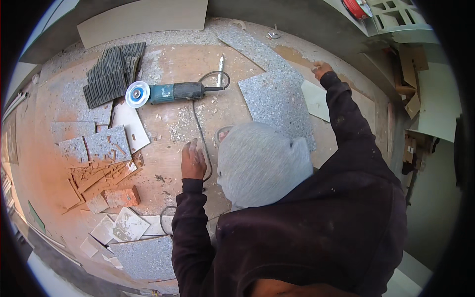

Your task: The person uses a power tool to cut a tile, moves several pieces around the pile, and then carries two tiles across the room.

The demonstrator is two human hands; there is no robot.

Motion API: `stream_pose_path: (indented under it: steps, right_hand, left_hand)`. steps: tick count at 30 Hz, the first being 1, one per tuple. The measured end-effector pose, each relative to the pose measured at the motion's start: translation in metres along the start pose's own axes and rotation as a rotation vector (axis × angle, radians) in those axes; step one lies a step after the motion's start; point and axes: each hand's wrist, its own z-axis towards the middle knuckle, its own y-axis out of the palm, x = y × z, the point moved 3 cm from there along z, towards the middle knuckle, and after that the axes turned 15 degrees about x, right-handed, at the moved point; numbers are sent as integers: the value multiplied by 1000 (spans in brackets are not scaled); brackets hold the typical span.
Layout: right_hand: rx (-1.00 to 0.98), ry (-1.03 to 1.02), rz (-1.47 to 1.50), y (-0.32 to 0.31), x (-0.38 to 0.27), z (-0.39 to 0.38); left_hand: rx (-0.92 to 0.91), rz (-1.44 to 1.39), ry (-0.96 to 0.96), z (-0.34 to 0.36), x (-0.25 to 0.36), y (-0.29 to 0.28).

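My left hand (193, 161) is low over the dusty board, palm down and open, with its fingers slightly apart. Beside it runs the dark cord of an angle grinder (175, 92). The grinder lies on its side farther off, its pale cutting disc (137, 94) pointing left. My right hand (322, 69) is stretched far forward and right, near a plain pale tile (316, 101); its fingers look loosely bent and apart, with nothing visible in them. Between my hands lies a grey speckled tile (272, 96), partly hidden by my grey-covered knee (267, 166).
Dark ribbed strips (111, 74) are stacked at far left. Cut speckled pieces (106, 143), reddish slivers (99, 179) and a brick chunk (122, 196) lie at left. A white marker-like tube (220, 69) lies behind the grinder. A large panel (143, 22) leans at the back.
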Motion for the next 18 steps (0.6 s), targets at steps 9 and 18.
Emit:
stream_pose_path:
  steps: [9, 18]
  right_hand:
    - [216, 6, -256, 117, 98, -160]
    - [165, 331, 337, 128, 209, -148]
  left_hand:
    - [-415, -414, -354, -25, 18, 189]
    - [-554, -530, -919, 11, 55, 231]
